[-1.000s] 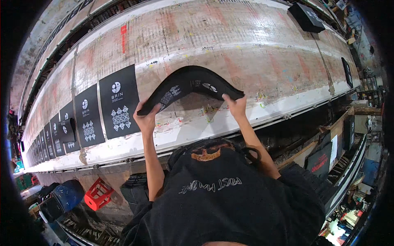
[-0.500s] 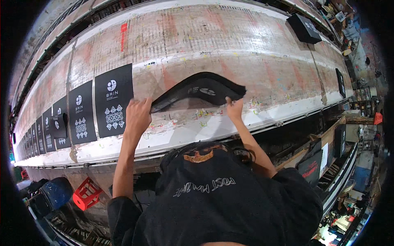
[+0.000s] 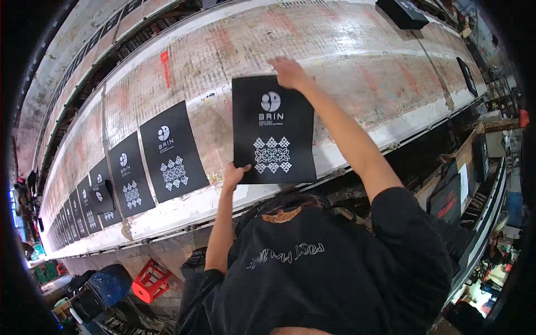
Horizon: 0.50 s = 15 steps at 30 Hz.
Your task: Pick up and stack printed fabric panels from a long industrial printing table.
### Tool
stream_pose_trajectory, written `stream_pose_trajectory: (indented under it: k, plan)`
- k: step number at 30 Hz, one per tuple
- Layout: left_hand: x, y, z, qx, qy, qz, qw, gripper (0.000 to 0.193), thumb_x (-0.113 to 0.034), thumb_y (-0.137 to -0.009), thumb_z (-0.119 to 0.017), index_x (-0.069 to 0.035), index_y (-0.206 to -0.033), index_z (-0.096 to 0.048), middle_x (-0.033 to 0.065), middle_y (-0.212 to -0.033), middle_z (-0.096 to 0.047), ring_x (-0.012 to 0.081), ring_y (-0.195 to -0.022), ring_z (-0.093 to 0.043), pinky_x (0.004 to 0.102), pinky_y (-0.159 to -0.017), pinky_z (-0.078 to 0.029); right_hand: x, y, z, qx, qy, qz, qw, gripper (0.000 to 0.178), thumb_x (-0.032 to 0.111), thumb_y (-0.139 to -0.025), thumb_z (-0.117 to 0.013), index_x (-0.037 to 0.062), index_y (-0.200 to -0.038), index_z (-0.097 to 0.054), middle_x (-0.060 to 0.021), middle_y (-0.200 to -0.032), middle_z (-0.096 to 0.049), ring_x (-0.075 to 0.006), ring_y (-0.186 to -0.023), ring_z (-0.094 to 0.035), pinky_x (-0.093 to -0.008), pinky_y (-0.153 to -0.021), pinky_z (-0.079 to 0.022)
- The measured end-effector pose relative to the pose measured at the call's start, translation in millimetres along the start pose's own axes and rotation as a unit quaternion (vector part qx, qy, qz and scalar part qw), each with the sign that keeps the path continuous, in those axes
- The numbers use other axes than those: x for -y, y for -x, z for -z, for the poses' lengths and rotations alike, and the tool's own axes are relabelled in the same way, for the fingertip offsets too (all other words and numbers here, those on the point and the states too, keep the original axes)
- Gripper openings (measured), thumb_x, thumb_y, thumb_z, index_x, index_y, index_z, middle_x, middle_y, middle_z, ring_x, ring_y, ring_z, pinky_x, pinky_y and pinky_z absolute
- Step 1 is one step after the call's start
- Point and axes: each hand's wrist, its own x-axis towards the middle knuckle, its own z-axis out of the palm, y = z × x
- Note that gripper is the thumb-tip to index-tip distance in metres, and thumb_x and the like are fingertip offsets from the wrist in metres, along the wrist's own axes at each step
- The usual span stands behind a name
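Note:
A black sheet (image 3: pixel 301 125) with a white round emblem, lettering and a lattice-like ornament lies face up on the long table, squared toward me. My left hand (image 3: pixel 231 177) grips its lower left corner, thumb on top. At the upper right corner my right hand (image 3: pixel 291 73) reaches over the top edge with fingers stretched out, slightly blurred. To the left lies a matching black sheet (image 3: pixel 192 145), and beyond it another one (image 3: pixel 144 184) in a row of several running away along the table's near side.
A black stack (image 3: pixel 406 15) rests at the table's far right, and a thin dark piece (image 3: pixel 467 75) lies near the right end. A metal rail (image 3: pixel 329 174) follows the near edge. A red plastic stool (image 3: pixel 152 281) stands below at left; a cluttered shelf (image 3: pixel 466 184) is at right.
The sheet, arched up between both hands before, now lies flattened on the table with its print showing. My right hand moved up to its top edge; my left hand shifted right and lower.

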Motion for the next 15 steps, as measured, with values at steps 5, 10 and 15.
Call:
stream_pose_trajectory:
  k: [5, 10, 15]
  plan:
    - [75.4, -28.0, -19.0, -0.007, 0.055, 0.094, 0.994, 0.047, -0.012, -0.065, -0.08, 0.007, -0.104, -0.063, 0.0203, -0.096, -0.069, 0.0271, -0.084, -0.067, 0.0368, -0.077, -0.051, 10.5, 167.5, -76.4, 0.078, -0.147, -0.253, 0.953, 0.036, 0.025, -0.074, -0.07, 0.0055, -0.104, -0.061, -0.0192, -0.111, -0.062, -0.0351, -0.106, -0.057, -0.0463, -0.086, -0.046]
    - [40.0, -36.9, 1.3, 0.135, 0.254, 0.256, 0.923, 0.038, -0.006, -0.073, -0.076, 0.009, -0.104, -0.06, 0.0174, -0.098, -0.067, 0.0264, -0.084, -0.067, 0.0374, -0.075, -0.053, 19.6, 313.8, -144.5, 0.166, -0.332, -0.561, 0.74, 0.049, 0.029, -0.083, -0.065, -0.0075, -0.113, -0.054, -0.0221, -0.104, -0.064, -0.0356, -0.103, -0.06, -0.0426, -0.086, -0.047]
    - [46.4, -41.8, -0.5, 0.071, 0.031, 0.002, 0.997, 0.051, -0.019, -0.073, -0.079, 0.011, -0.109, -0.059, 0.019, -0.099, -0.068, 0.0278, -0.088, -0.067, 0.0369, -0.081, -0.052, 75.3, 307.7, -135.7, 0.055, -0.377, -0.526, 0.761, 0.051, 0.028, -0.082, -0.062, -0.0092, -0.115, -0.052, -0.0265, -0.104, -0.062, -0.0381, -0.103, -0.06, -0.0439, -0.086, -0.046]
